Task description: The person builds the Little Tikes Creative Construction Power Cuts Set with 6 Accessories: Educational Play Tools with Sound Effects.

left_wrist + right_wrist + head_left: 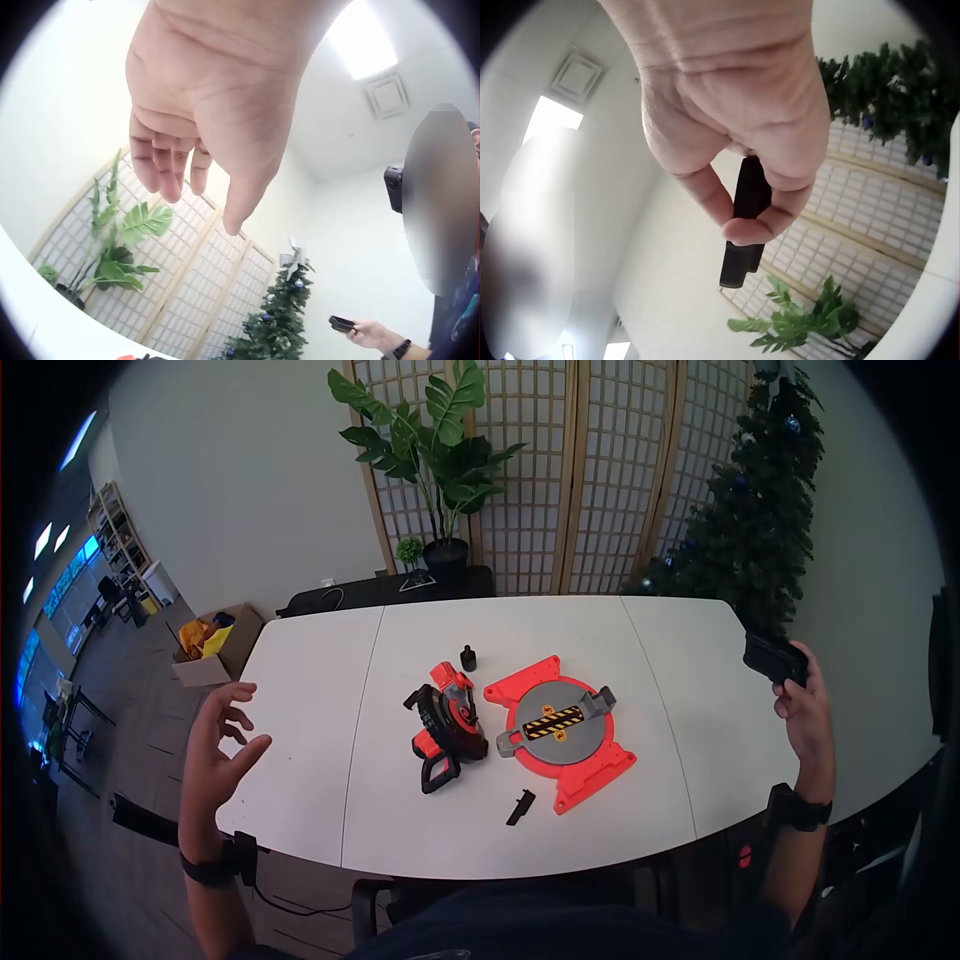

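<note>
Raised at the table's right side, my right hand [808, 718] grips a flat black object [775, 657]; the right wrist view shows the thumb and fingers pinching this black object [746, 217]. My left hand [222, 750] hangs in the air at the table's left edge, fingers loosely bent and holding nothing, as the left hand [214, 97] also appears in the left wrist view. On the table lie a red and black toy saw [450, 722], a round grey base [562, 745] with red feet, a small black bottle-shaped piece [468, 658] and a small black strip [520, 807].
The white table [310, 760] spans the middle. A cardboard box [235, 650] stands on the floor at the left. Behind are a potted plant [447, 555], a lattice screen [620, 470] and a decorated tree [745, 520]. A chair [365, 905] is at the front edge.
</note>
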A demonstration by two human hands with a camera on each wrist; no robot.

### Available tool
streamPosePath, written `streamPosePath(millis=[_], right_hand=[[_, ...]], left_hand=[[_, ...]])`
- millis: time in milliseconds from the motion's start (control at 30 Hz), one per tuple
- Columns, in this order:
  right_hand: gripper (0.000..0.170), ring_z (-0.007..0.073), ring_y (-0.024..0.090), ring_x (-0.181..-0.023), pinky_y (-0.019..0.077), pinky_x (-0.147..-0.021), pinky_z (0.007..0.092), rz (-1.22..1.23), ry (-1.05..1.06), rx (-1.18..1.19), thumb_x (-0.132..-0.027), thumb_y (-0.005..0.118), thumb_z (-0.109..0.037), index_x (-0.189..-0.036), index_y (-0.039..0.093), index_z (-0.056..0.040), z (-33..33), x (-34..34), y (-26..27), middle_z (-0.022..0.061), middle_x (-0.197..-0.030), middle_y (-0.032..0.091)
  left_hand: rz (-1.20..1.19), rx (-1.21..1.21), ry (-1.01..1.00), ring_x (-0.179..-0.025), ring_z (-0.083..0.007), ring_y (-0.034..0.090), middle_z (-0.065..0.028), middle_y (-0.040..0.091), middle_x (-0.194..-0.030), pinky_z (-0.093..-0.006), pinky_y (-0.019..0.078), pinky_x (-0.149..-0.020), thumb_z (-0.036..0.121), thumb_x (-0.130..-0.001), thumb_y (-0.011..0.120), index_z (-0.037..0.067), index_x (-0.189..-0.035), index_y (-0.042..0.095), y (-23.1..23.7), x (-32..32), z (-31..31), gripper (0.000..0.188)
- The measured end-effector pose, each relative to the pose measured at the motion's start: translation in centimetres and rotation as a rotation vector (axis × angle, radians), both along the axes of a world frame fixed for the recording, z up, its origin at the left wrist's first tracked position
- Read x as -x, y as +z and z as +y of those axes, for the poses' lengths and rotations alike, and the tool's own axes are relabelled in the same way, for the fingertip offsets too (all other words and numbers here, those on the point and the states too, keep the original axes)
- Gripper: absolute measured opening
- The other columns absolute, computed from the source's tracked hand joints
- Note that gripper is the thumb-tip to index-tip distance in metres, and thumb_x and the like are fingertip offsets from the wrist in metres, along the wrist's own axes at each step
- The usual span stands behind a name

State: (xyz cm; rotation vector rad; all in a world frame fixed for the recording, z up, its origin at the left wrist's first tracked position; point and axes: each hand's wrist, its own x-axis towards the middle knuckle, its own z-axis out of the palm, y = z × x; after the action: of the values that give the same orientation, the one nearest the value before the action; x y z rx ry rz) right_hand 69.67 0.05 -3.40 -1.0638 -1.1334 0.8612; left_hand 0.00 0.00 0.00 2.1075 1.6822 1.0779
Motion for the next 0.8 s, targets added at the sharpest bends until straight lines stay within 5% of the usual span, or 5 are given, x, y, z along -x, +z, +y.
streamPosePath(millis=[233, 400, 600, 700, 800], right_hand=[[0.045, 0.0102, 0.058, -0.084, 0.0421, -0.060, 0.0202, 0.213, -0.217, 0.092, -0.095, 0.064, -0.018, -0.136, 0.048, -0.0083, -2.2, -10.6, -7.1, 0.0040, -0.107, 0.061], [0.031, 0.0135, 0.064, -0.094, 0.0501, -0.068, 0.0270, 0.317, -0.421, 0.196, -0.099, 0.059, -0.032, -0.122, 0.056, -0.0111, -4.3, -14.5, -11.2, 0.0042, -0.108, 0.067], [0.031, 0.0195, 0.067, -0.085, 0.0576, -0.077, 0.0367, 0.306, -0.550, 0.275, -0.102, 0.045, -0.030, -0.119, 0.059, -0.0085, -7.2, -23.8, -19.7, 0.0066, -0.104, 0.068], [0.029, 0.0181, 0.067, -0.083, 0.0584, -0.074, 0.0354, 0.340, -0.581, 0.282, -0.100, 0.047, -0.025, -0.119, 0.058, -0.0049, -8.1, -30.7, -25.7, 0.0076, -0.101, 0.067], [0.027, 0.0180, 0.067, -0.083, 0.0588, -0.071, 0.0353, 0.209, -0.659, 0.354, -0.097, 0.051, -0.020, -0.118, 0.058, -0.0032, -8.4, -30.3, -25.9, 0.0085, -0.100, 0.066]], left_hand=[[-0.164, 0.054, 0.179, -0.082, -0.0082, 0.053, -0.0067, 0.057, -0.124, -0.0209, 0.0446, -0.069, 0.009, -0.084, 0.074, 0.005, -0.124, 0.051, -6.4, 6.6, -1.3, 0.047], [-0.232, 0.051, 0.262, -0.082, -0.0080, 0.051, -0.0075, 0.055, -0.125, -0.0208, 0.0444, -0.072, 0.007, -0.086, 0.073, 0.004, -0.128, 0.047, -10.3, 11.8, -2.2, 0.049], [-0.295, 0.012, 0.291, -0.082, -0.0065, 0.048, -0.0078, 0.054, -0.123, -0.0214, 0.0434, -0.071, 0.006, -0.090, 0.071, 0.004, -0.128, 0.046, -12.0, 14.2, -2.5, 0.046], [-0.315, 0.021, 0.308, -0.081, -0.0062, 0.048, -0.0078, 0.055, -0.121, -0.0212, 0.0429, -0.071, 0.006, -0.090, 0.070, 0.003, -0.128, 0.046, -11.9, 13.9, -2.9, 0.045], [-0.321, 0.039, 0.327, -0.080, -0.0063, 0.048, -0.0078, 0.055, -0.121, -0.0207, 0.0427, -0.071, 0.006, -0.090, 0.071, 0.003, -0.128, 0.046, -11.9, 13.8, -2.9, 0.045]])
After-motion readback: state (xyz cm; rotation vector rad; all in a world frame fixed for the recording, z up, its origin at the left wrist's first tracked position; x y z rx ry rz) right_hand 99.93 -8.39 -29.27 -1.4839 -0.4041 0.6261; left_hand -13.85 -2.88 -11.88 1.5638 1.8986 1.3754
